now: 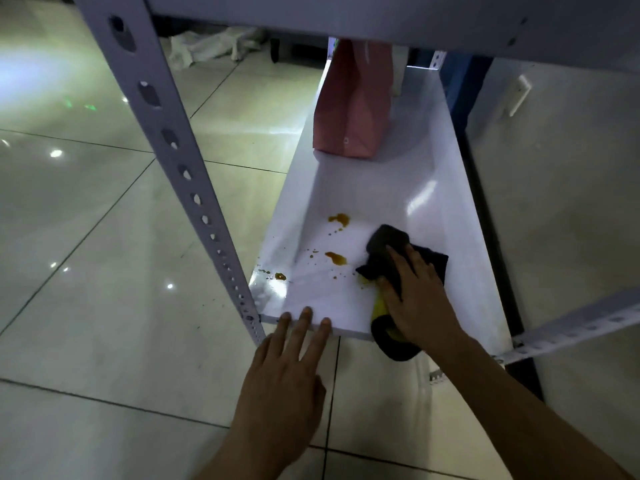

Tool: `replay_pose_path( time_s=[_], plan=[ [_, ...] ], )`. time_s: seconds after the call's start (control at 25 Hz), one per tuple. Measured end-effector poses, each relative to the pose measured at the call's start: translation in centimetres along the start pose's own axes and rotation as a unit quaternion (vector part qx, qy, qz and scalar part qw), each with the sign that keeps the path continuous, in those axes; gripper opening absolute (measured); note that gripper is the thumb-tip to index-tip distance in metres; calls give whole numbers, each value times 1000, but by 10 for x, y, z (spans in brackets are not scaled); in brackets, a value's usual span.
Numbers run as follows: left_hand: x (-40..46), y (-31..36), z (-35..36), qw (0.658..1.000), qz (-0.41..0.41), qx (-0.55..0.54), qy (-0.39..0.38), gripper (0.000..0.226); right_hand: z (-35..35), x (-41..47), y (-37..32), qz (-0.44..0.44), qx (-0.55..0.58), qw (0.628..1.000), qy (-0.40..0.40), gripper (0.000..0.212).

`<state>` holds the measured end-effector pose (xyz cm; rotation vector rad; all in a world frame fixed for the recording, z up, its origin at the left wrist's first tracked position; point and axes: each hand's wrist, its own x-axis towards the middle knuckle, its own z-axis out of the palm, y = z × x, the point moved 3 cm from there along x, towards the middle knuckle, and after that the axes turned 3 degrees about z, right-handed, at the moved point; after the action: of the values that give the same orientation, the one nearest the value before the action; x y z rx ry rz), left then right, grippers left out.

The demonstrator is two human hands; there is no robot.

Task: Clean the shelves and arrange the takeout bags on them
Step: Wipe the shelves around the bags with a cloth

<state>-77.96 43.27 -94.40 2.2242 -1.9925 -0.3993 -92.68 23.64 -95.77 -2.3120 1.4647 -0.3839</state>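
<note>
On stained shelf [346,188]: right hand [420,299] flat over, seemingly, cloth [388,244].

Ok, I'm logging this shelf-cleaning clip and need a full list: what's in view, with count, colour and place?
shelf board: one, white, low in the rack, running away from the camera
sauce spills: several brown-orange blotches and specks, on the near half of the board
cloth: one, dark with a yellow part, on the board's near right, hanging over the front edge
takeout bag: one, pink, upright at the far end of the board
rack post: one, pale grey with holes, at the near left corner
floor: glossy pale tiles, left and below
crumpled white item: one, on the floor far back; too blurred to name
left hand: fingertips resting on the board's front edge
right hand: pressed flat on the cloth
</note>
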Motion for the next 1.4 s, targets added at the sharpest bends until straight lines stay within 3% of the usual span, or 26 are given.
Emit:
replay_pose_path(
  time_s=[0.2,0.28,0.4,0.6,0.84,0.96,1.2,1.4],
  plan=[
    [-8,-5,-2,999,2,-33,10,90,15,79,-29,-8,-12,1000,-18,57],
    [-8,-6,-3,999,3,-17,34,84,19,95,-44,-32,-8,999,-21,55],
    [-11,-9,0,999,-47,-2,18,76,25,77,-57,-116,-13,991,-59,54],
    [-16,-4,2,995,-76,19,-61,89,33,53,-70,-195,-25,975,-101,51],
    [-15,-9,-9,995,-90,29,-42,77,55,56,-123,-314,8,938,-148,53],
    [-16,-13,-3,997,-63,35,-4,67,58,54,-133,-317,5,935,-157,55],
    [-16,-13,-4,997,-66,46,-9,66,58,35,-112,-294,24,945,-144,52],
    [-17,-9,-6,996,-75,48,-21,57,59,77,-124,-174,0,982,-72,48]
  ],
)
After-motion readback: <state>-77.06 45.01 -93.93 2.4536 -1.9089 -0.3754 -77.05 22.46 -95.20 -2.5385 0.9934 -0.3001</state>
